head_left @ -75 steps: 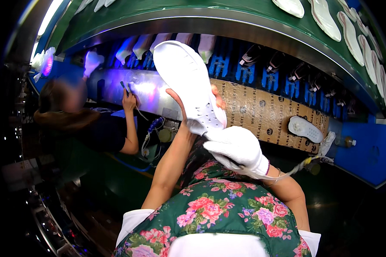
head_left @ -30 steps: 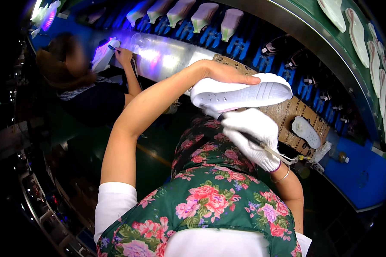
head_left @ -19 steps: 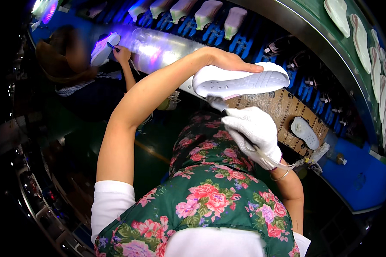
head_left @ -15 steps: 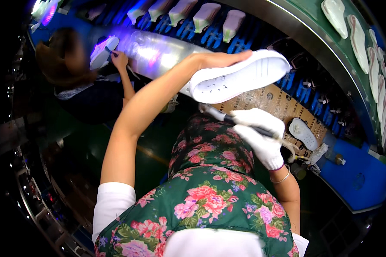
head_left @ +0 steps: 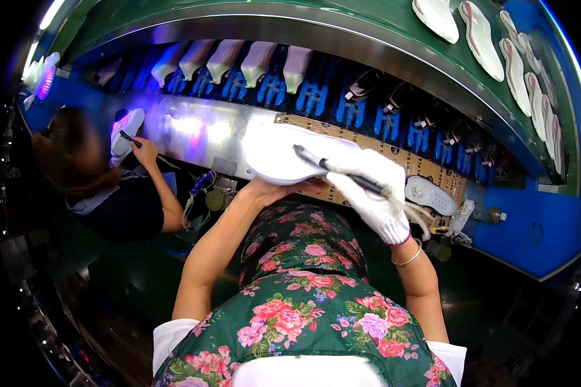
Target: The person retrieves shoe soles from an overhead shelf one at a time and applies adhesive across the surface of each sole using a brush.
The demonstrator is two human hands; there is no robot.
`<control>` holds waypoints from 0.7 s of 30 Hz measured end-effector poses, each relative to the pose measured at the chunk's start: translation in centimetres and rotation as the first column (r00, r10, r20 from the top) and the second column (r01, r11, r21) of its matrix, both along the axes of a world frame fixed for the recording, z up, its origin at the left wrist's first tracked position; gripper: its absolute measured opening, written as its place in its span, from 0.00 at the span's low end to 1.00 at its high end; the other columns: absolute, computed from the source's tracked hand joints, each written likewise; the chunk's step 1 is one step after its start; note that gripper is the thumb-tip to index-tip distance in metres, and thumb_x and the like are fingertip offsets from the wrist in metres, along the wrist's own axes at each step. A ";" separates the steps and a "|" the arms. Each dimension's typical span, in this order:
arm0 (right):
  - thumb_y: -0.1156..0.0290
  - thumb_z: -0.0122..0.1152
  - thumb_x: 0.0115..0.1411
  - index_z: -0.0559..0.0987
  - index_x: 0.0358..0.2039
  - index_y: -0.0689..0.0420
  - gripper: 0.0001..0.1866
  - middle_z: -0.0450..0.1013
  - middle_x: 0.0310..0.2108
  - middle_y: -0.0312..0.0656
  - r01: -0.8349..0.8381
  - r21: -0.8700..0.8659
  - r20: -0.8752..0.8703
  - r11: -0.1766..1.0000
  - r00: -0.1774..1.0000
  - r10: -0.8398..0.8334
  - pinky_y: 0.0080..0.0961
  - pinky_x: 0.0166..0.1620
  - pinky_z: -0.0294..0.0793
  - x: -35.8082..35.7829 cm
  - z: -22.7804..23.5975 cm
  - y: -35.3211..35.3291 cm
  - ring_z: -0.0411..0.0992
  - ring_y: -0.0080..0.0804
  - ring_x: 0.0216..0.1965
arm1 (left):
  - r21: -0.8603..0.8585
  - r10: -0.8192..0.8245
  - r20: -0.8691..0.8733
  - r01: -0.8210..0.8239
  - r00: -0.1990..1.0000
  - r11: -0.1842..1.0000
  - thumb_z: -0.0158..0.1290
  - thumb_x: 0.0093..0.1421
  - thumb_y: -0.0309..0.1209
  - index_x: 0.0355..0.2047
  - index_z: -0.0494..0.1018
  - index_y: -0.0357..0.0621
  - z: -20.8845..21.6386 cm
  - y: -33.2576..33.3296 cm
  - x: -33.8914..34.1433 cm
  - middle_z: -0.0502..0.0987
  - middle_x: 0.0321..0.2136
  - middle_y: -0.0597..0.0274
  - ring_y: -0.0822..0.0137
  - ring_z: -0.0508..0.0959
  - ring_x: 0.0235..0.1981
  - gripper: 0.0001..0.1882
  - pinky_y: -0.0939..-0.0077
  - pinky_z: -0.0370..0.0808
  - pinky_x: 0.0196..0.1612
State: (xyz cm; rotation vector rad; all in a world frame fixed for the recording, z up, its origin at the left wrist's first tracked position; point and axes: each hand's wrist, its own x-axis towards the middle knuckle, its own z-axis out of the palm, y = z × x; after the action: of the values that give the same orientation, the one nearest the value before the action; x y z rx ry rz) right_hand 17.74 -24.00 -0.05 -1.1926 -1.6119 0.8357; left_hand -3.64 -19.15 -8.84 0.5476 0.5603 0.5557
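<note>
A white shoe sole [head_left: 265, 145] lies tilted over the near edge of the bench, its upper face washed out by bright light. My bare left hand [head_left: 281, 190] grips it from below at the near side, its fingers partly hidden under the sole. In a white knitted glove, my right hand [head_left: 377, 190] is closed round the handle of a brush [head_left: 313, 159] with a grey neck. The brush's dark tip is over the middle of the sole and seems to touch it. A pale hose [head_left: 418, 216] trails from beside the glove.
Another white sole [head_left: 430, 195] rests on brown cardboard [head_left: 400, 151] to the right. Beyond it stand a plastic bottle [head_left: 496, 214] and blue clamps [head_left: 312, 98] bearing pale shoe forms [head_left: 259, 61]. More soles [head_left: 481, 39] lie on the green upper shelf. A co-worker [head_left: 126, 193] brushes a sole at left.
The sole has come lower and to the left, and its face has tipped. My left hand has gone from its far edge to beneath the near side. The brush has moved onto the sole.
</note>
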 end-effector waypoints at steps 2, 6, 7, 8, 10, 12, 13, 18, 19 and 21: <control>0.75 0.69 0.51 0.84 0.34 0.53 0.09 0.80 0.35 0.42 -0.039 0.037 0.073 0.999 0.997 0.037 0.27 0.43 0.77 -0.2 0.1 -0.7 0.79 0.37 0.36 | -0.407 0.239 0.480 -0.028 0.844 0.913 0.42 0.68 0.45 0.65 0.55 0.41 -0.2 -0.6 -0.4 0.63 0.61 0.41 0.39 0.72 0.54 0.31 0.41 0.77 0.50; 0.77 0.69 0.50 0.84 0.35 0.52 0.11 0.80 0.33 0.40 -0.069 0.170 0.131 0.983 0.990 0.047 0.29 0.40 0.77 -0.7 0.4 -1.2 0.79 0.38 0.33 | -0.526 0.453 0.592 -0.107 0.667 0.844 0.38 0.60 0.68 0.69 0.49 0.43 1.1 -2.0 0.6 0.54 0.67 0.42 0.39 0.56 0.66 0.49 0.38 0.59 0.63; 0.77 0.69 0.50 0.84 0.35 0.52 0.11 0.80 0.33 0.40 -0.041 0.193 0.128 0.980 0.992 0.016 0.29 0.39 0.77 -0.7 0.4 -1.2 0.79 0.37 0.33 | -0.442 0.400 0.547 -0.152 0.735 0.884 0.42 0.59 0.66 0.69 0.48 0.43 1.8 -2.3 1.3 0.54 0.66 0.39 0.39 0.58 0.65 0.50 0.42 0.63 0.62; 0.78 0.70 0.49 0.84 0.35 0.53 0.11 0.80 0.33 0.40 -0.018 0.216 0.123 0.976 0.992 -0.009 0.28 0.38 0.77 -0.6 0.6 -1.3 0.79 0.37 0.32 | -0.350 0.353 0.491 -0.190 0.796 0.917 0.46 0.58 0.65 0.69 0.48 0.42 2.3 -2.7 1.6 0.55 0.65 0.36 0.39 0.60 0.64 0.50 0.46 0.66 0.61; 0.79 0.70 0.48 0.84 0.36 0.55 0.12 0.80 0.33 0.41 0.014 0.205 0.120 0.979 0.992 -0.039 0.27 0.36 0.77 -0.6 1.3 -1.5 0.79 0.36 0.32 | -0.072 0.210 0.367 -0.198 0.906 0.978 0.59 0.47 0.62 0.69 0.50 0.51 0.4 -3.2 1.5 0.57 0.63 0.35 0.36 0.59 0.64 0.56 0.41 0.63 0.62; 0.78 0.70 0.49 0.84 0.35 0.55 0.12 0.80 0.32 0.41 0.045 0.191 0.140 0.981 0.988 -0.073 0.27 0.36 0.77 -0.2 1.7 -1.7 0.79 0.35 0.31 | -0.121 0.311 0.340 -0.287 0.887 0.950 0.59 0.46 0.62 0.68 0.51 0.51 1.0 -3.4 3.5 0.58 0.63 0.36 0.39 0.63 0.62 0.55 0.41 0.64 0.62; 0.78 0.70 0.48 0.84 0.35 0.55 0.11 0.80 0.32 0.41 0.044 0.193 0.153 0.980 0.985 -0.074 0.27 0.35 0.76 -0.1 2.1 -1.8 0.78 0.36 0.30 | -0.170 0.342 0.380 -0.299 0.859 0.939 0.54 0.49 0.67 0.68 0.53 0.53 0.9 -3.7 4.2 0.61 0.62 0.37 0.42 0.65 0.61 0.53 0.39 0.64 0.61; 0.80 0.71 0.46 0.83 0.32 0.58 0.11 0.81 0.33 0.44 0.101 0.181 0.180 0.978 0.974 -0.134 0.27 0.37 0.76 -0.3 3.4 -1.7 0.79 0.35 0.32 | -0.315 0.353 0.592 -0.196 0.725 0.929 0.40 0.51 0.77 0.68 0.53 0.54 1.2 -3.6 5.9 0.64 0.59 0.37 0.41 0.65 0.61 0.54 0.39 0.63 0.62; 0.80 0.71 0.46 0.83 0.32 0.58 0.11 0.81 0.33 0.45 0.114 0.241 0.156 0.964 0.976 -0.154 0.27 0.37 0.76 -0.3 3.3 -1.4 0.79 0.36 0.32 | -0.261 0.354 0.462 -0.257 0.813 0.930 0.39 0.51 0.77 0.67 0.53 0.53 1.3 -3.5 5.9 0.64 0.60 0.37 0.42 0.65 0.61 0.54 0.40 0.63 0.62; 0.80 0.71 0.46 0.83 0.32 0.58 0.11 0.81 0.34 0.46 0.121 0.309 0.133 0.943 0.977 -0.169 0.29 0.39 0.76 -0.4 3.3 -1.2 0.79 0.38 0.34 | -0.203 0.380 0.241 -0.336 0.893 0.920 0.39 0.52 0.77 0.67 0.53 0.49 1.0 -4.0 5.9 0.64 0.61 0.41 0.44 0.65 0.62 0.55 0.45 0.62 0.64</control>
State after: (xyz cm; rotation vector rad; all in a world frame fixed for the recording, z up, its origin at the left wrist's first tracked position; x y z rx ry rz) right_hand 17.35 -25.21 3.27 -1.1636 -1.6844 0.3917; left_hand 2.27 -23.13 -7.88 0.2075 0.4340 0.9176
